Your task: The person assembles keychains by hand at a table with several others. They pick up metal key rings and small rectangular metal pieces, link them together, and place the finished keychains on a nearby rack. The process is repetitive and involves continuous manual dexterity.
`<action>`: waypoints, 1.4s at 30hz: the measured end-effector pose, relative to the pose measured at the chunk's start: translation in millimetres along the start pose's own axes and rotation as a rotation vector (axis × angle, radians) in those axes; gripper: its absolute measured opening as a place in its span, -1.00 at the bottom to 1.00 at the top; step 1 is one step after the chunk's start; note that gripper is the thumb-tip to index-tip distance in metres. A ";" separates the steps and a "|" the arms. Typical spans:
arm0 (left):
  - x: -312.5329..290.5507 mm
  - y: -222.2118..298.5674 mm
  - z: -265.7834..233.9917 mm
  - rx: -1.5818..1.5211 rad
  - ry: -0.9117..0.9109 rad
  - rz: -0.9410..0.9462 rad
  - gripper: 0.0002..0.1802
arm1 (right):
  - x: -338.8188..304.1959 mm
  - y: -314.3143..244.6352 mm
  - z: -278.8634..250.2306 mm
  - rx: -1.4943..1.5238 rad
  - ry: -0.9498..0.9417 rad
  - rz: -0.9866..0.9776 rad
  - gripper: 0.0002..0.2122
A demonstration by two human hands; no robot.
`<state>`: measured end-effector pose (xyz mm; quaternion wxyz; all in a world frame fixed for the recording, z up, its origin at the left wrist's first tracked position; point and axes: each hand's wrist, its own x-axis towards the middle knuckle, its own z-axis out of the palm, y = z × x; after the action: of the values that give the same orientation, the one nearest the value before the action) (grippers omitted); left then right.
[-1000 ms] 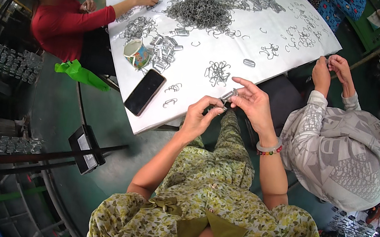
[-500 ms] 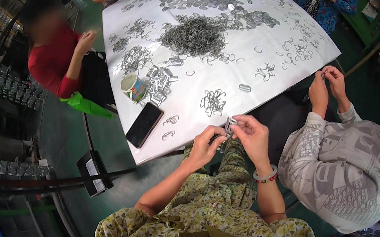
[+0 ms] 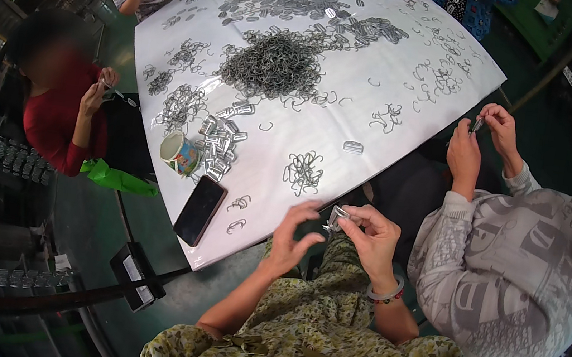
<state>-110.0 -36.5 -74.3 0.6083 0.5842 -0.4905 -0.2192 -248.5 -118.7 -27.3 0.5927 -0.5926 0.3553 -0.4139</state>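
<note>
Let go of the metal clip [image 3: 339, 216] with the left hand [image 3: 289, 240] since half a second ago, after pinching it with both hands. Now spreading the left thumb and fingers wide, with nothing visible between them, just beside the clip and near the edge of the white table [image 3: 265, 176]. Still gripping the clip narrowly between thumb and fingertips of the right hand [image 3: 374, 246], just off the table edge and above the lap. Hence bearing the clip with the right hand alone, leaving the left free; too small to tell the exact fit of its parts.

Unchanged on the table: a small heap of curved wires [image 3: 303, 173] just beyond the left fingers, a single flat metal plate [image 3: 353, 146] farther out to the right, and a few loose wires [image 3: 239, 203] to the left. Past those, a black phone [image 3: 200, 210], a paper cup [image 3: 181, 154] and a heap of silvery clips [image 3: 218, 142] beside the cup. Visible at the right: a co-worker in a patterned grey top [image 3: 497, 278], with a small metal thing [image 3: 477, 124] between the fingers.
</note>
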 end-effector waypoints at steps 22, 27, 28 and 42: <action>199.6 -120.5 0.3 0.849 -0.256 0.105 -0.91 | -3.9 -1.1 -16.2 -0.029 -0.054 0.029 -0.83; 158.4 -95.6 -27.1 0.686 -0.203 -0.087 -0.84 | -11.6 2.0 -11.7 0.039 -0.079 0.090 -0.84; 149.3 -91.6 -31.6 0.733 -0.161 -0.041 -0.81 | -12.9 3.0 -10.0 0.038 -0.092 0.087 -0.84; 8.3 63.9 -9.6 0.127 -0.167 0.000 -0.84 | -32.0 -7.2 6.4 0.113 0.007 0.041 -0.88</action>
<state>-117.9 -24.6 -10.7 0.5273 0.6012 -0.5523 -0.2355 -256.2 -86.7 -22.1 0.6323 -0.5495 0.3452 -0.4232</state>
